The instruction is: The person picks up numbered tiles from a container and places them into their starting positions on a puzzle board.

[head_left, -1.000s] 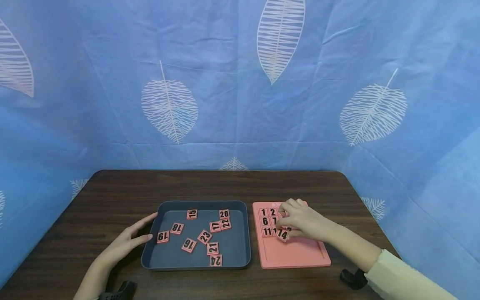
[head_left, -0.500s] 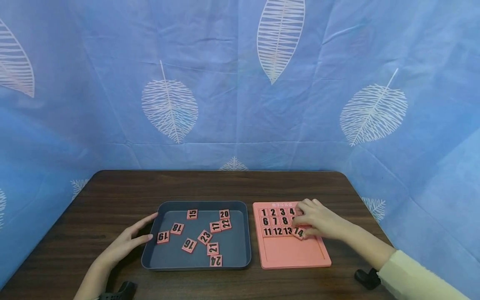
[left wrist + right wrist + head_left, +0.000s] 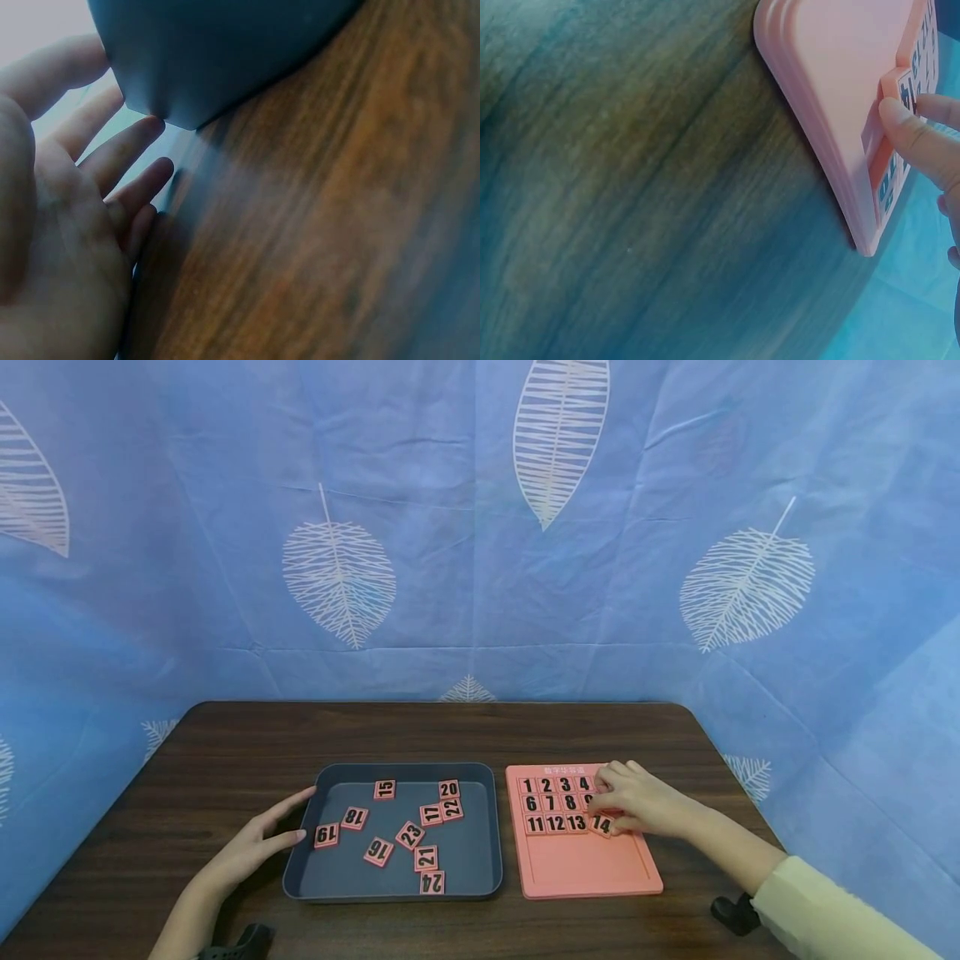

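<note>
On the right of the table lies a pink puzzle board [image 3: 577, 870] with rows of numbered tiles, 1 to 4, 6 to 8 and 11 to 13 readable. My right hand [image 3: 637, 797] pinches the 14 tile [image 3: 601, 825] between thumb and fingers, slightly tilted beside the 13 tile [image 3: 576, 823]. The right wrist view shows the thumb [image 3: 900, 116] against that tile's edge. Fingers hide the board's right column in the head view. My left hand [image 3: 243, 852] touches the left side of a dark blue tray [image 3: 390, 892] with fingers extended; the left wrist view shows its fingertips at the tray wall [image 3: 202, 60].
Several loose numbered tiles lie in the tray, among them the 15 tile [image 3: 384, 789], the 19 tile [image 3: 327, 835] and the 24 tile [image 3: 432, 882]. A brown wooden table [image 3: 420, 731] carries everything. Behind it hangs a blue leaf-patterned cloth [image 3: 450, 568].
My right hand has carried the 14 tile rightward across the board, from over the 12 and 13 tiles to just right of 13. My left hand and the tray stay put.
</note>
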